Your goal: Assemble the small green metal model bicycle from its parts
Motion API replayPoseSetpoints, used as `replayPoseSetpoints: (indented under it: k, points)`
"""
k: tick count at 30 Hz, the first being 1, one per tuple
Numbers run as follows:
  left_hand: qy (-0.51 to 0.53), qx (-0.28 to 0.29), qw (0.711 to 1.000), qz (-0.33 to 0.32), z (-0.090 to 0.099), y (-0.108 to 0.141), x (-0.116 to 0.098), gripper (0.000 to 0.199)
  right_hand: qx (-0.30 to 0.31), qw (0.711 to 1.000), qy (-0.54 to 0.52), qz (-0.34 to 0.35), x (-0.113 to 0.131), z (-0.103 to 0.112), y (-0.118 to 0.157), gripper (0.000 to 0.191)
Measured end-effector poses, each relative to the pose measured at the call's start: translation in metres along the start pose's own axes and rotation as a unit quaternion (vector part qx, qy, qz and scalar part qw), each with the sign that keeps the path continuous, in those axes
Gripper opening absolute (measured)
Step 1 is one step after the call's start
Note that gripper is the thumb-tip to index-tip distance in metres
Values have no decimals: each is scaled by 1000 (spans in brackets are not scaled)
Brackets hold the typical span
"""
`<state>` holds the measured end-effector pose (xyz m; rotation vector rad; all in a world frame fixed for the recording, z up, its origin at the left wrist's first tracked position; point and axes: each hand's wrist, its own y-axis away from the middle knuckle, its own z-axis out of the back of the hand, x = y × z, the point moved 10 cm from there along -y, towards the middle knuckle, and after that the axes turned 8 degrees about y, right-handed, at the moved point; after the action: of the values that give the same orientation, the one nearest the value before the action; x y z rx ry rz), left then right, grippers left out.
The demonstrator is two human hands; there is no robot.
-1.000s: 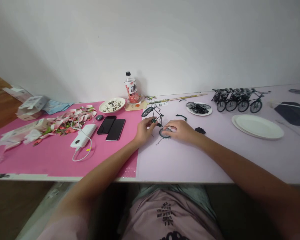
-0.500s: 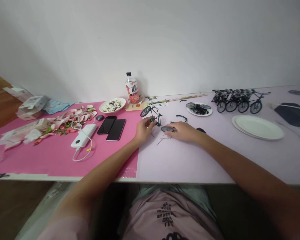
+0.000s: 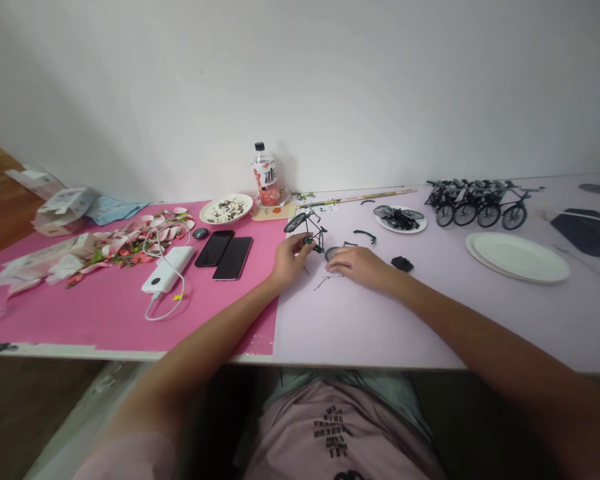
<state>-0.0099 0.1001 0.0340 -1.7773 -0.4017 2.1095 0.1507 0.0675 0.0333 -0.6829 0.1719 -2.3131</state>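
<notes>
A small dark green toy bicycle frame [image 3: 319, 238] with one wheel [image 3: 295, 223] fitted is pinched in my left hand [image 3: 291, 259], just above the table. My right hand [image 3: 361, 265] is closed on a second toy wheel [image 3: 331, 253], which shows at its fingertips beside the frame. Thin grey parts [image 3: 325, 283] lie below the hands. Past my right hand are a curved dark part [image 3: 365, 236] and a small black piece [image 3: 403, 265].
A plate of black parts and wheels [image 3: 400, 225] stands behind to the right, near a row of toy bicycles [image 3: 475, 202] and white plates [image 3: 523, 258]. Leftward are two phones [image 3: 233, 259], a power bank [image 3: 169, 269], pink petals [image 3: 145, 237] and a drink bottle [image 3: 267, 177].
The wheel in my right hand has turned from lying flat to tilted. My left hand keeps the bicycle frame in nearly the same place. The view has shifted slightly.
</notes>
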Motion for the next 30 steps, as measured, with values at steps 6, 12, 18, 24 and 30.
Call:
replayPoseSetpoints:
  k: [6, 12, 18, 24, 30]
  points:
    - [0, 0, 1000, -5, 0, 1, -2, 38, 11, 998, 46, 33, 6, -8, -1, 21]
    - [4, 5, 1000, -12, -2, 1, -4, 43, 12, 998, 58, 15, 7, -11, -3, 16]
    - [22, 15, 1000, -8, -5, 4, -4, 44, -119, 991, -59, -6, 7, 18, 1, 17]
    - [38, 65, 997, -5, -24, 13, -11, 45, -236, 968, -82, -30, 10, 44, 7, 17]
    - [18, 104, 994, -31, -33, 20, -23, 42, -231, 967, -105, -30, 12, 37, 7, 23]
